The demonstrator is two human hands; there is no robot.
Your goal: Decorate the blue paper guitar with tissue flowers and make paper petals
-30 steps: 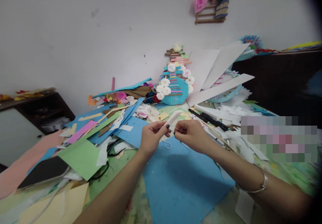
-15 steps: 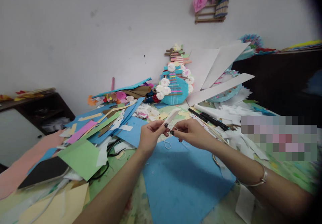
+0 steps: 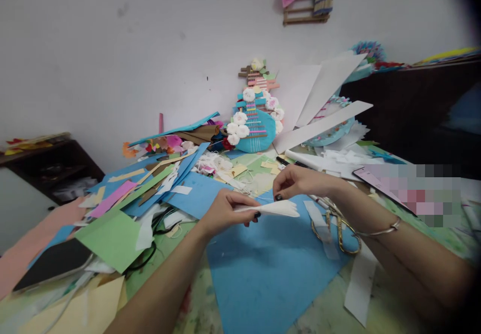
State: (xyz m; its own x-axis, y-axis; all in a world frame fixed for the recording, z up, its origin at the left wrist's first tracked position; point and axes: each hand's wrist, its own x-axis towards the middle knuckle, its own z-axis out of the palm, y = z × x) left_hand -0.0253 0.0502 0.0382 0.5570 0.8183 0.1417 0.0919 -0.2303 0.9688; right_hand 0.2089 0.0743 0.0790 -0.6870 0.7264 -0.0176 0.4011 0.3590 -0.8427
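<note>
My left hand (image 3: 227, 211) is closed around the narrow end of a folded white paper piece (image 3: 281, 208). Its fluted, scalloped end points right, nearly level. Just above that end, my right hand (image 3: 300, 183) has thumb and fingers pinched together. A thin white string (image 3: 267, 199) runs faintly from the left hand to this pinch. Both hands are over a blue paper sheet (image 3: 259, 269). Gold-handled scissors (image 3: 341, 231) lie below my right wrist, partly covered by a white strip (image 3: 323, 229).
Coloured paper scraps, including a green sheet (image 3: 108, 239), crowd the left side near a dark flat device (image 3: 52, 264). A blue lute-shaped craft (image 3: 255, 128) with white flowers leans at the back wall. A phone (image 3: 383, 189) lies at right, partly pixelated.
The white paper has swung from pointing up and away to nearly level, pointing right. My right hand has moved up and right, away from my left. The dangling string loop no longer shows.
</note>
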